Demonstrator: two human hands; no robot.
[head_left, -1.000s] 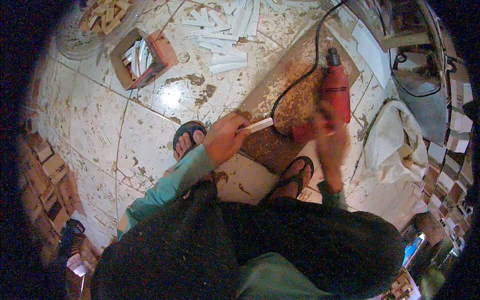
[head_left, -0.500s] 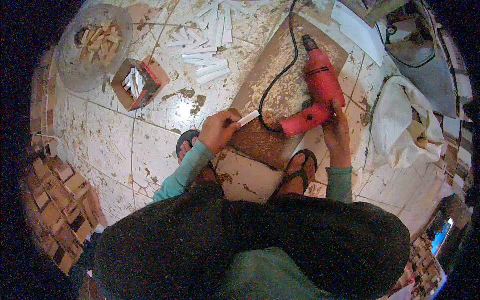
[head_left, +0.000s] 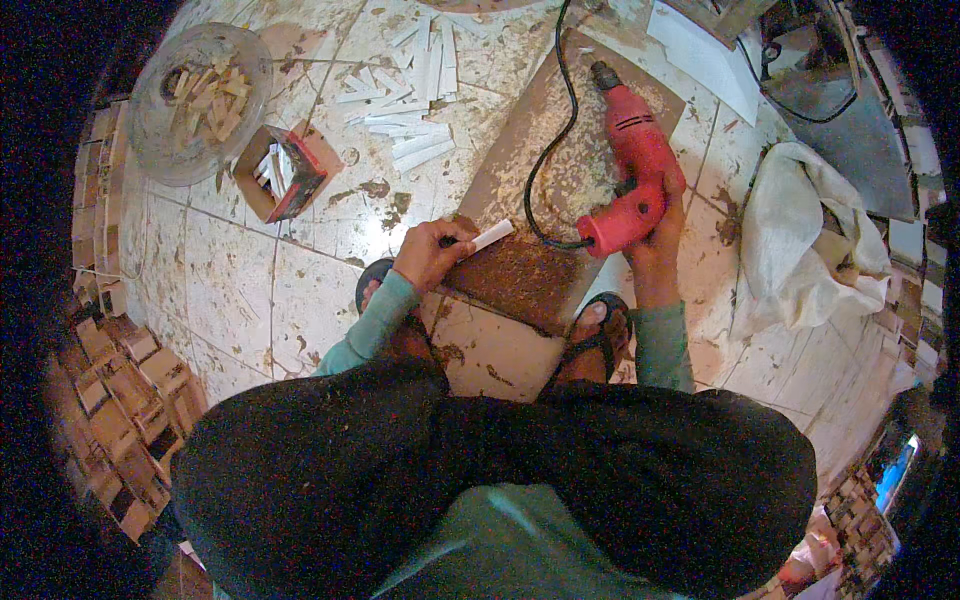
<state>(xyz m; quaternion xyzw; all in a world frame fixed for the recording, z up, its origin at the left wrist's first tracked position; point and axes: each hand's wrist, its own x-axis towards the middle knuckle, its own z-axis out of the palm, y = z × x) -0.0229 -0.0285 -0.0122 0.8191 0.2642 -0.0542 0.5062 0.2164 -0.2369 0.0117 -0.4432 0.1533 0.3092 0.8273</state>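
The white stick (head_left: 490, 237) was short, flat & pale. It was pinched at one end by the left hand (head_left: 428, 255), w/ its free end poking out to the right, tilted up a bit. It sat over the near left corner of the brown board (head_left: 520, 270).

The red drill (head_left: 636, 170) was big, w/ a black tip pointing to the far edge of the board. It lay on its side along the board's right edge. The right hand (head_left: 657, 250) held its handle. Its black cord (head_left: 545, 150) curled over the board's middle & ran off the far edge.
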